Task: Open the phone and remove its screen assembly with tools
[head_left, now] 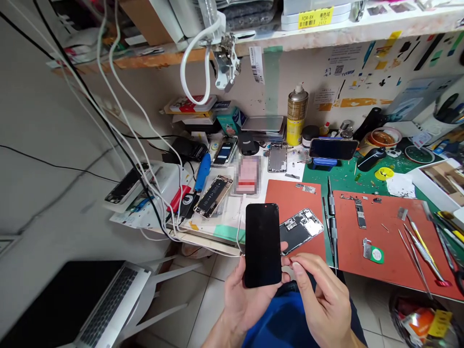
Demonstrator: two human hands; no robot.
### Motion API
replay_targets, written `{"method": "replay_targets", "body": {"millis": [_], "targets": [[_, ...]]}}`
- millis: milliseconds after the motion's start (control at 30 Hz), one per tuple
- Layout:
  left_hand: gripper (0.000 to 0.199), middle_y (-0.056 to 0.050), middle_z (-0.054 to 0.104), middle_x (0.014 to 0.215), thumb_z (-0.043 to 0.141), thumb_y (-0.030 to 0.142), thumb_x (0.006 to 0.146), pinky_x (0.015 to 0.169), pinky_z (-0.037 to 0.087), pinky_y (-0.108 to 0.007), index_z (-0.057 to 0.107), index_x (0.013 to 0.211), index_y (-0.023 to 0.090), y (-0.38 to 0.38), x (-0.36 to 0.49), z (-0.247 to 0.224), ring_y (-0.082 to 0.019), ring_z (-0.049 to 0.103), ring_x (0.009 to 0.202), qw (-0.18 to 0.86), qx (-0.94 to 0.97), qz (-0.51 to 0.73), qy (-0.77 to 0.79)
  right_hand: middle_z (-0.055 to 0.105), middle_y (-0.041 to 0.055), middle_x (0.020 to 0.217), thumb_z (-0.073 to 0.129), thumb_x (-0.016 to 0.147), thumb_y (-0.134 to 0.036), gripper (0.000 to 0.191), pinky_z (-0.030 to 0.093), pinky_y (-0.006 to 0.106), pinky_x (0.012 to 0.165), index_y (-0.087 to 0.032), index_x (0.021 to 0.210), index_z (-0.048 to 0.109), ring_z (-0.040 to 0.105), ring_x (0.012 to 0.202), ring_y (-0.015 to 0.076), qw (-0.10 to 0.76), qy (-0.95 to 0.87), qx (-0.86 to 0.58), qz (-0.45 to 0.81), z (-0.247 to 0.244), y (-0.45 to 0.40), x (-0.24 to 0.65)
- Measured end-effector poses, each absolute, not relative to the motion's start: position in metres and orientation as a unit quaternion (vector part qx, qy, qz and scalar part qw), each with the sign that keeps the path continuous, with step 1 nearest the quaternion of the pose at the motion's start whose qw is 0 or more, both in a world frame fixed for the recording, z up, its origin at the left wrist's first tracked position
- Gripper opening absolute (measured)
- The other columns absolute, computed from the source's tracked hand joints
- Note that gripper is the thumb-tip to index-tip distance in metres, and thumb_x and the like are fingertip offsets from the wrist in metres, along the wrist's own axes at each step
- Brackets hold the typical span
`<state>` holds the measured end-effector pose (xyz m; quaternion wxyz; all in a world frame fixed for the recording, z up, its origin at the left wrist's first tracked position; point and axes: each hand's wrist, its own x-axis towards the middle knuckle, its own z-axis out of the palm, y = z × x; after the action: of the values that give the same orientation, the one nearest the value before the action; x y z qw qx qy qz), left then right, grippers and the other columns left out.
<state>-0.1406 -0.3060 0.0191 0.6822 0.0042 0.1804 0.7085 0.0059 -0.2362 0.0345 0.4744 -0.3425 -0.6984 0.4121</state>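
My left hand (241,295) is closed around a black phone screen (263,246), gripping its lower sides. The dark face is turned toward me and has a small notch at the top; its back is hidden, so I cannot tell if a whole phone is behind it. At its lower right edge, my right hand (324,295) is closed, thumb and forefinger pinched together close to the left fingertips. Whatever lies in that pinch is too small to make out. Just behind, an opened phone body (301,229) with bare inner parts lies on the red mat (293,195).
A second red mat (398,241) carries a small circuit board (360,213) and tweezers (413,256). Screwdrivers (331,222) lie between the mats. Another opened phone (213,195) is at left. White cables (145,116) hang there. A laptop (105,299) stands lower left.
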Motion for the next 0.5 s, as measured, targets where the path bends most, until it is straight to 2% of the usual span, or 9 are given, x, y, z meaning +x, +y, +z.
{"method": "replay_targets", "body": {"millis": [233, 500], "targets": [[0.054, -0.018, 0.067, 0.148, 0.057, 0.049, 0.105, 0.104, 0.055, -0.04, 0.07, 0.142, 0.012, -0.3038, -0.1407, 0.021, -0.029, 0.069, 0.125, 0.685, 0.021, 0.706, 0.18, 0.078, 0.0067, 0.099, 0.06, 0.103, -0.009, 0.022, 0.064, 0.026, 0.069, -0.02, 0.111, 0.078, 0.076, 0.081, 0.0181, 0.47, -0.697, -0.345, 0.418, 0.0332, -0.2351, 0.0092], [0.057, -0.019, 0.073, 0.138, 0.058, 0.055, 0.103, 0.108, 0.052, -0.038, 0.071, 0.14, 0.014, -0.3022, -0.1392, 0.0239, -0.027, 0.068, 0.126, 0.698, 0.017, 0.694, 0.178, 0.078, 0.0077, 0.102, 0.061, 0.102, -0.009, 0.022, 0.066, 0.028, 0.079, -0.019, 0.112, 0.078, 0.077, 0.087, 0.0186, 0.466, -0.696, -0.346, 0.422, 0.0329, -0.2326, 0.009]]}}
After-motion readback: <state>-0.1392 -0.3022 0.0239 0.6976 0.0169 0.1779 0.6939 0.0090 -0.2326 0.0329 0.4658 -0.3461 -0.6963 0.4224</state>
